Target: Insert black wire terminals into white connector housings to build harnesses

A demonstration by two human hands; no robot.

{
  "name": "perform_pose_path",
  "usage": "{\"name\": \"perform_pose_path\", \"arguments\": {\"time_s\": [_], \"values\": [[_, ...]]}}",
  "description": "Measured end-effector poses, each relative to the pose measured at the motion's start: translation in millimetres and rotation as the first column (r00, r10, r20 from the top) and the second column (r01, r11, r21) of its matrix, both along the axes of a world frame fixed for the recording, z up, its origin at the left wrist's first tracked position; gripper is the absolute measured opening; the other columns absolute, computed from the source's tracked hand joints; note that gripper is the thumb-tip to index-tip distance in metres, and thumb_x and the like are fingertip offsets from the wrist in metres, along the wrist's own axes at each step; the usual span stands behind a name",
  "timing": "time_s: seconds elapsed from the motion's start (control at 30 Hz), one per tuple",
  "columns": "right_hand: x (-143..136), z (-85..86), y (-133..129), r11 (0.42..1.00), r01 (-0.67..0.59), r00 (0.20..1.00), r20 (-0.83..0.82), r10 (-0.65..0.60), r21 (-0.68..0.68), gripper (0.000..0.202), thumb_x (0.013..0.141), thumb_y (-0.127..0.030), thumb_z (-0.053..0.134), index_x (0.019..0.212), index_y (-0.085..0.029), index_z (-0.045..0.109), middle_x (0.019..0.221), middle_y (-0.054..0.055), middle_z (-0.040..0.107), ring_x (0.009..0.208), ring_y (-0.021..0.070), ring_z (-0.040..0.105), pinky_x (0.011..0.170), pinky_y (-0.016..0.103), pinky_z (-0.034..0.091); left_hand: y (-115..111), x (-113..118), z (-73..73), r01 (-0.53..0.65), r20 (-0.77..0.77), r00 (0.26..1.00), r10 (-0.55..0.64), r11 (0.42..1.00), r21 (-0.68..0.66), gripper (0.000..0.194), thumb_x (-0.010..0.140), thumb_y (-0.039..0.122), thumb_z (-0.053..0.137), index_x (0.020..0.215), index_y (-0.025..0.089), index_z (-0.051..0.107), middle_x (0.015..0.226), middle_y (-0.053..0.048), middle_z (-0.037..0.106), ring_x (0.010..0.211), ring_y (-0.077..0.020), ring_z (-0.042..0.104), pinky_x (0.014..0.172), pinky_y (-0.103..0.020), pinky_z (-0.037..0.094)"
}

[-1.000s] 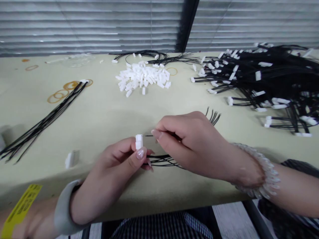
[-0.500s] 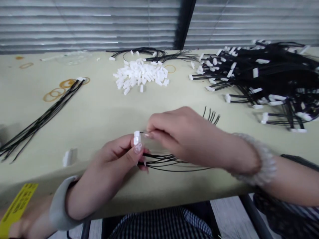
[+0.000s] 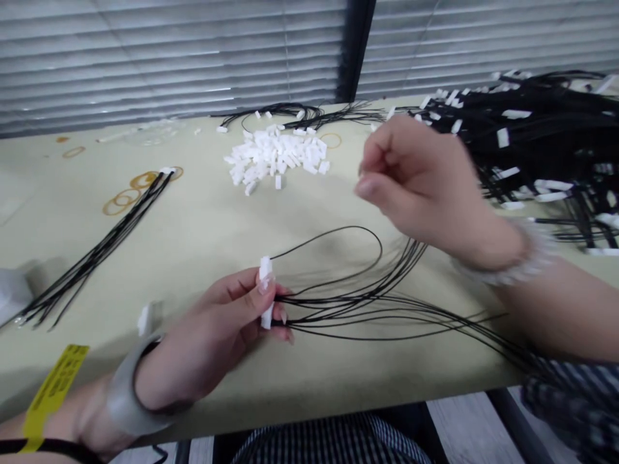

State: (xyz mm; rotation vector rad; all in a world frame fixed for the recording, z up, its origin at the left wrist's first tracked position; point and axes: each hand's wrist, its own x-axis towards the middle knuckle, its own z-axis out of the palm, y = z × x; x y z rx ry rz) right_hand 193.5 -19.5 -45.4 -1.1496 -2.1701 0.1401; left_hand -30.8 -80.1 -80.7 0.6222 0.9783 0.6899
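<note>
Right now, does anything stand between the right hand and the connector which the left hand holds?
Nothing visible blocks the way from the right hand to the connector; only a wire, looping from the connector's upper end, lies just below that path in the picture.

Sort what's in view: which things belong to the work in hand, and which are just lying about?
In hand, or apparently matching parts:
white connector, held in the left hand
black wires running from it
loose connector pile
heap of wired connectors, right

Apparently just lying about:
rubber bands, left
pale object at the left edge, cut off by the frame
</note>
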Motion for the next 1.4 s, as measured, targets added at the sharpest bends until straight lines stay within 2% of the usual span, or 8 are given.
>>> {"name": "perform_pose_path", "arguments": {"time_s": [0.13,0.37,0.63,0.9,1.07,1.2,1.3,1.4], "values": [[-2.8,12.0,-25.1,0.896,-0.343,0.920,0.090,0.381,-0.283,0.036,0.087,-0.030,0.047,0.055,-0.014,0.049,0.050,-0.005,0.041,0.048,0.0036,0.034,0.048,0.020,0.028,-0.2,1.5,-0.1,0.009,0.001,1.000,-0.009,0.999,0.034,0.019,0.069,0.034,0.072,0.075,0.017,0.069,0.064,0.001,0.063,0.059,-0.0086,0.061,0.060,-0.017,0.050],[-23.6,-9.2,-31.3,0.825,-0.402,0.869,0.118,0.480,-0.398,0.022,0.087,-0.019,0.045,0.072,-0.014,0.060,0.070,-0.002,0.056,0.067,0.0059,0.046,0.065,0.021,0.034,-1.4,1.2,-1.9,0.039,-0.057,0.998,-0.033,0.992,0.116,0.018,0.075,0.037,0.066,0.076,0.019,0.068,0.064,0.001,0.065,0.063,-0.0083,0.058,0.062,-0.017,0.045],[-26.2,-2.5,-36.3,0.794,-0.325,0.917,0.033,0.397,-0.515,0.026,0.085,-0.016,0.042,0.059,-0.014,0.046,0.056,-0.005,0.048,0.055,0.0039,0.040,0.055,0.021,0.029,-1.9,-1.4,-4.7,0.071,-0.054,0.997,-0.062,0.980,0.186,0.017,0.078,0.034,0.063,0.082,0.019,0.069,0.071,-0.001,0.066,0.067,-0.0094,0.058,0.067,-0.020,0.045],[-20.5,-6.9,-38.9,0.907,-0.230,0.927,0.205,0.314,-0.353,0.027,0.082,-0.015,0.045,0.057,-0.015,0.055,0.054,-0.003,0.053,0.058,0.0077,0.049,0.061,0.025,0.035,-2.9,-2.2,-4.3,0.011,-0.003,1.000,-0.011,0.991,0.135,0.018,0.068,0.033,0.073,0.079,0.020,0.071,0.069,0.002,0.067,0.066,-0.0076,0.060,0.064,-0.015,0.046],[-19.6,-8.6,-32.9,0.903,-0.104,0.985,-0.170,0.035,-0.416,0.027,0.080,-0.032,0.057,0.102,-0.016,0.058,0.090,0.003,0.065,0.074,0.0114,0.060,0.063,0.024,0.045,-1.8,-2.9,-3.0,0.012,0.017,1.000,-0.013,0.994,0.107,0.016,0.067,0.032,0.074,0.079,0.020,0.071,0.068,0.002,0.066,0.066,-0.0069,0.060,0.066,-0.014,0.045],[-16.2,0.0,-27.8,0.803,-0.355,0.688,-0.716,-0.121,-0.478,0.020,0.085,-0.028,0.051,0.100,-0.015,0.054,0.075,-0.001,0.063,0.069,0.0072,0.061,0.067,0.021,0.050,-1.5,-3.3,-3.4,0.011,0.018,1.000,-0.013,0.995,0.096,0.017,0.066,0.031,0.075,0.078,0.019,0.071,0.066,0.003,0.064,0.065,-0.0056,0.058,0.064,-0.011,0.044],[-12.6,12.5,-30.2,0.831,-0.389,0.524,-0.838,-0.155,-0.397,0.023,0.089,-0.020,0.041,0.069,-0.016,0.051,0.047,-0.006,0.045,0.051,0.0029,0.051,0.061,0.018,0.047,-2.0,-4.3,-6.4,0.003,0.026,1.000,-0.006,0.994,0.106,0.016,0.069,0.031,0.073,0.081,0.021,0.071,0.072,0.002,0.065,0.069,-0.0067,0.059,0.067,-0.013,0.045],[-11.0,21.2,-34.6,0.819,-0.394,0.454,-0.863,-0.220,-0.417,0.018,0.085,-0.014,0.043,0.072,-0.019,0.055,0.041,-0.007,0.040,0.044,0.0038,0.045,0.051,0.019,0.045,-2.9,-4.7,-8.6,0.021,0.043,0.999,-0.027,0.991,0.135,0.015,0.072,0.033,0.070,0.082,0.022,0.071,0.075,0.001,0.065,0.071,-0.0080,0.060,0.070,-0.016,0.046]]}}
